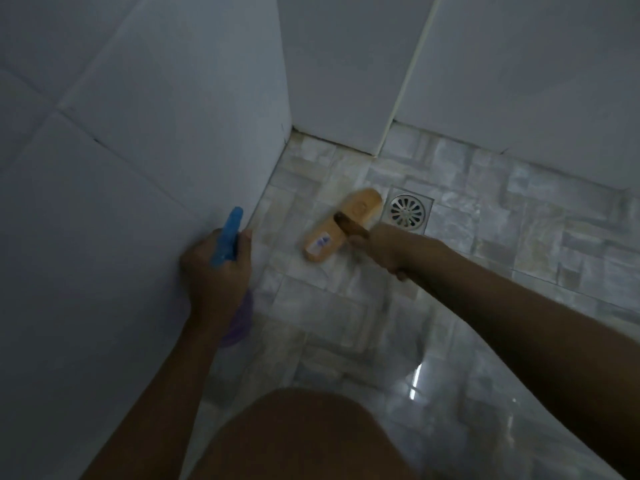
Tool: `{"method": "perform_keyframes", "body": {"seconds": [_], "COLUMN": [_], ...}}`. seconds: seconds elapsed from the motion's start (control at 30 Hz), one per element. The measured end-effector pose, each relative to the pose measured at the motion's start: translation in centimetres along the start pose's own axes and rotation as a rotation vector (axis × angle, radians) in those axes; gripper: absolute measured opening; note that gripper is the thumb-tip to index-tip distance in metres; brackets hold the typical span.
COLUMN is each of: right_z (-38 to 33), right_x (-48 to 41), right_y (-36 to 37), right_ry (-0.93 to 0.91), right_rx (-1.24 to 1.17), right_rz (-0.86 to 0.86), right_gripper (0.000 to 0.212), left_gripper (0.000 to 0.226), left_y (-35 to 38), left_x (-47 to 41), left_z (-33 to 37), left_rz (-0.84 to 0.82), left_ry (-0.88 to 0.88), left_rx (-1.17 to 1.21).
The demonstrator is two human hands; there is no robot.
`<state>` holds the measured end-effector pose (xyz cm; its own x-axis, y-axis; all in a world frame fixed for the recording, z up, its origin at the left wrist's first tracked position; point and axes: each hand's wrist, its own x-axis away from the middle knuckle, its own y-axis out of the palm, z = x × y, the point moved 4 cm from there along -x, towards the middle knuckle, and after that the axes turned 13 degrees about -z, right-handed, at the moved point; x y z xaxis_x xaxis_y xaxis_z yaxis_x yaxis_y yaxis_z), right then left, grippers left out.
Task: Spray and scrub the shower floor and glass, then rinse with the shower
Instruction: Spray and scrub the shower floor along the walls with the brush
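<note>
A wooden scrub brush (341,223) with a pale block head and a dark handle lies bristles-down on the shower floor (485,237), just left of the drain (407,212). My right hand (388,249) is closed around its handle. My left hand (216,268) grips a spray bottle (228,233) with a blue trigger head and a purple body, held close to the left wall. The bottle's body is mostly hidden behind my hand and wrist. No glass is in view.
White wall tiles (138,150) close in on the left, and more (519,64) at the back; they meet in a corner. The wet stone-pattern floor shines at the lower right. My bare knee (298,438) fills the bottom middle.
</note>
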<state>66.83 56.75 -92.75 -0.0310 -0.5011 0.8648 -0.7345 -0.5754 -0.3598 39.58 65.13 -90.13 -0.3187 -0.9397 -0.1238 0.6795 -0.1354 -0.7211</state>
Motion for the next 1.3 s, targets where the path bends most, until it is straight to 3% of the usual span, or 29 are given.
{"method": "perform_keyframes", "body": {"seconds": [0.2, 0.3, 0.4, 0.5, 0.67, 0.73, 0.8, 0.9, 1.03, 1.17, 1.3], "right_z": [-9.7, -5.3, 2.1, 4.2, -5.7, -9.3, -10.1, -6.5, 3.3, 11.7, 16.8], "right_x": [-5.0, -1.6, 1.4, 0.7, -2.7, -5.0, -5.8, -2.9, 1.6, 3.9, 5.8], "right_y": [-4.0, -1.3, 1.6, 1.7, -1.3, -3.5, -4.8, -3.4, 0.2, 0.7, 1.7], "right_ry": [-0.165, -0.184, -0.061, 0.005, -0.230, -0.273, -0.191, -0.187, -0.029, 0.130, 0.226], "right_rx": [0.053, 0.007, 0.019, 0.079, 0.029, -0.002, -0.030, -0.038, -0.146, -0.399, -0.512], "right_rz": [0.087, 0.047, -0.030, -0.053, 0.035, 0.083, 0.085, 0.056, 0.058, 0.164, 0.253], "right_gripper": [0.032, 0.033, 0.049, 0.046, 0.015, 0.027, 0.036, 0.030, 0.044, 0.043, 0.049], "left_gripper": [0.037, 0.037, 0.036, 0.035, 0.039, 0.041, 0.046, 0.052, 0.040, 0.032, 0.032], "left_y": [-0.3, -0.3, -0.2, 0.0, -0.2, -0.2, 0.0, 0.1, 0.5, 2.6, 7.0], "left_x": [0.6, 0.6, 0.5, 0.3, 0.8, 0.8, 0.6, 0.6, 0.4, -0.8, -2.5], "left_z": [0.1, -0.2, -0.1, -0.1, -0.1, -0.3, -1.0, -1.7, -1.6, 0.2, 6.0], "left_rz": [0.035, 0.044, 0.048, 0.045, 0.046, 0.045, 0.042, 0.050, 0.023, -0.178, -0.351], "left_ry": [0.045, 0.020, 0.017, 0.003, 0.014, 0.025, -0.003, -0.070, -0.123, -0.166, -0.087], "left_rx": [-0.015, 0.010, 0.006, 0.012, 0.034, 0.037, 0.062, 0.123, 0.232, 0.302, 0.308]}}
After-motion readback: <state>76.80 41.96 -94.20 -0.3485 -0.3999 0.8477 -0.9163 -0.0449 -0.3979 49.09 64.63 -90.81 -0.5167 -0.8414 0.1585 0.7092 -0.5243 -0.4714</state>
